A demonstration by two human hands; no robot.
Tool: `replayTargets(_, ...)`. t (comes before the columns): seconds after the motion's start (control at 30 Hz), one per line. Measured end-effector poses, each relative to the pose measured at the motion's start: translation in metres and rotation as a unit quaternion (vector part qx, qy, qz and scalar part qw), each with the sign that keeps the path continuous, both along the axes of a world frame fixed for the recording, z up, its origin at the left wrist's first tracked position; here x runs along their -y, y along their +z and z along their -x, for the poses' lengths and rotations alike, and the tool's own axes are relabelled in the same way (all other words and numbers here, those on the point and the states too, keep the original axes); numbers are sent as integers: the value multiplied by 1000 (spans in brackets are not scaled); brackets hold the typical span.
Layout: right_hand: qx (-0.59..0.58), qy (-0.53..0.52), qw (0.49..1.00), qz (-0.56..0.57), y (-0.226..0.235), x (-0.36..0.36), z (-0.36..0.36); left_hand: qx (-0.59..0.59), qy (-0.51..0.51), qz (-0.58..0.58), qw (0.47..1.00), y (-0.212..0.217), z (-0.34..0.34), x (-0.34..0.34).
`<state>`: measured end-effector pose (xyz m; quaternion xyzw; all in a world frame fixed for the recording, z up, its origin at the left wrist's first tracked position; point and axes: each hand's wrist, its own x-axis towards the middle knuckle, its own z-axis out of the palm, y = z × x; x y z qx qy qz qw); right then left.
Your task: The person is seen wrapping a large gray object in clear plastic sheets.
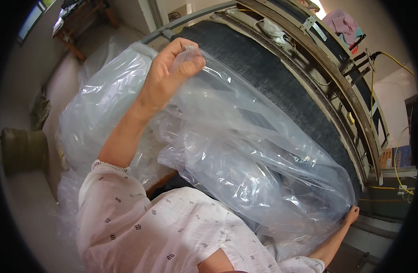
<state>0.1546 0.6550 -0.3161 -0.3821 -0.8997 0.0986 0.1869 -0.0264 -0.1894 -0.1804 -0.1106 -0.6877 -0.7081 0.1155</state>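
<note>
A wide sheet of clear plastic film [245, 141] stretches between my two hands, its far edge lying over a dark cloth-like work surface [259, 63]. My left hand [175, 68] is raised at the upper left, pinching one corner of the film between thumb and fingers. Far out at the lower right, my right hand [352, 214] grips the other end of that edge; its fingers are small and partly hidden. The film hangs in loose, shiny folds toward my body. More crumpled clear plastic [104, 100] is heaped to the left of my left forearm.
Beyond the dark surface runs a long machine frame [327, 82] with rails. Yellow cable [395, 61] hangs at the right, and pink cloth [343, 25] lies at the back. A round drum-like stool [25, 150] stands at the left, a wooden table [77, 27] at the far left.
</note>
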Motion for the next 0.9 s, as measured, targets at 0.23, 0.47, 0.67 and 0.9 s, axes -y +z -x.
replayTargets(0.23, 13, 7, 999, -38, -6, -4, 6, -3, -6, 38, 999, -7, 3, 16)
replayTargets(0.47, 47, 78, 993, 74, 24, -4, -22, 22, 63, 10, 998, -22, 47, 28)
replayTargets(0.67, -186, 197, 867, 418, 108, 271, 96, -25, 301, 236, 924, 1, 220, 289)
replayTargets(0.9, -237, 309, 780, 490, 132, 356, 69, -320, 214, 601, 700, 12, 268, 103)
